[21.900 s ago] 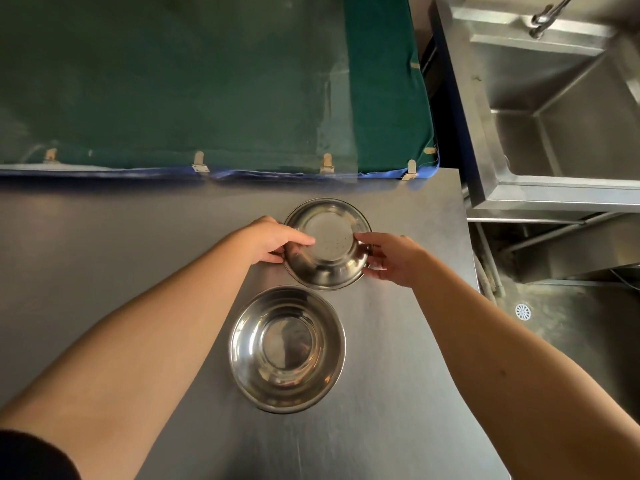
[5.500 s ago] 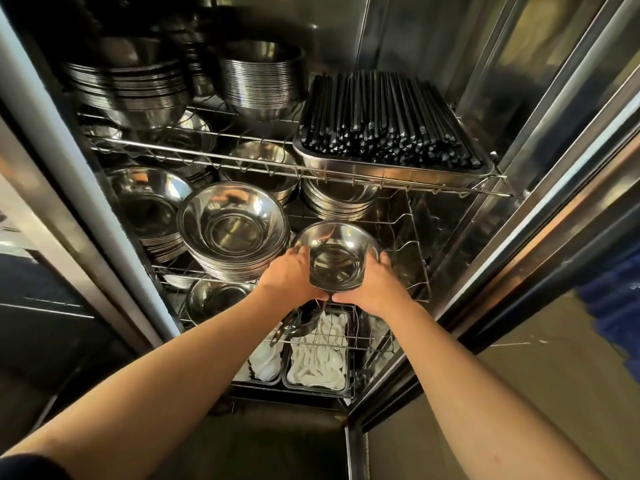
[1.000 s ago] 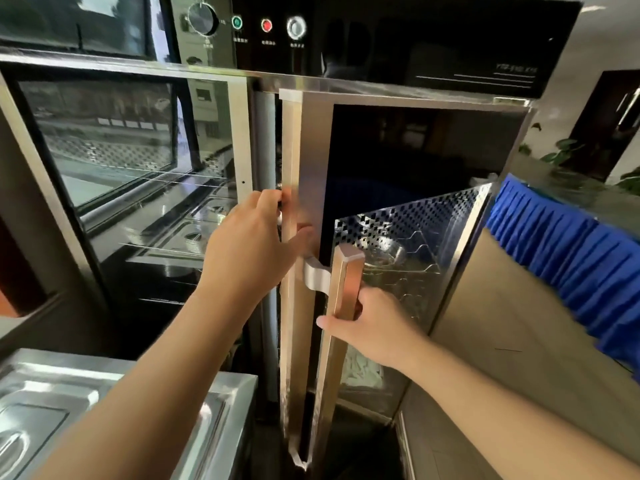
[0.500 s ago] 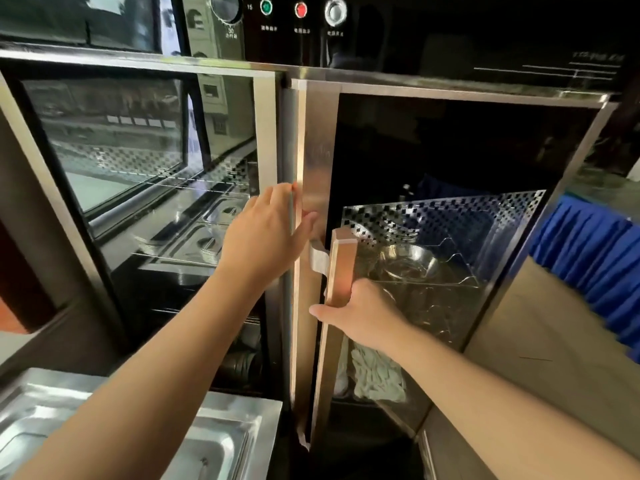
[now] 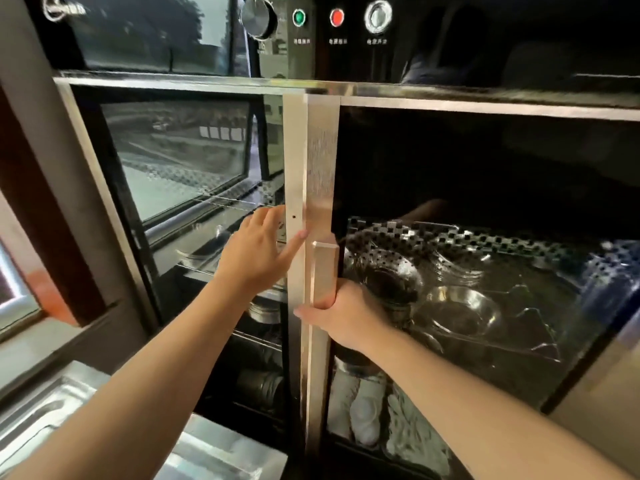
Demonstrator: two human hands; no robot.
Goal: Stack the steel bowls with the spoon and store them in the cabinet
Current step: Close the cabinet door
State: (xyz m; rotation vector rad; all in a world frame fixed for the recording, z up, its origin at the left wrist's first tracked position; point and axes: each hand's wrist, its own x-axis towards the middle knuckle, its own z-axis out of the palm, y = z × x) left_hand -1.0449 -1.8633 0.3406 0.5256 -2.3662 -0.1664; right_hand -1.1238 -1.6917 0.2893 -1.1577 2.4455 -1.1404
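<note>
Square brushed-metal door handle (image 5: 323, 271) at frame centre is gripped by right hand (image 5: 341, 315); left hand (image 5: 258, 254) is spread flat on cabinet (image 5: 294, 161) frame, steel bowls (image 5: 460, 311) seen behind dark glass.

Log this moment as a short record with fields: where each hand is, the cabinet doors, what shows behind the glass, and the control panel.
left hand: open, flat against the left door by its inner frame
right hand: closed around the door handle
right door: looks shut or nearly so, edge beside the left door's
behind right glass: steel bowls on a wire rack; white items on the rack below
control panel: dial, green light, red light, round button
lower left: steel tray
</note>
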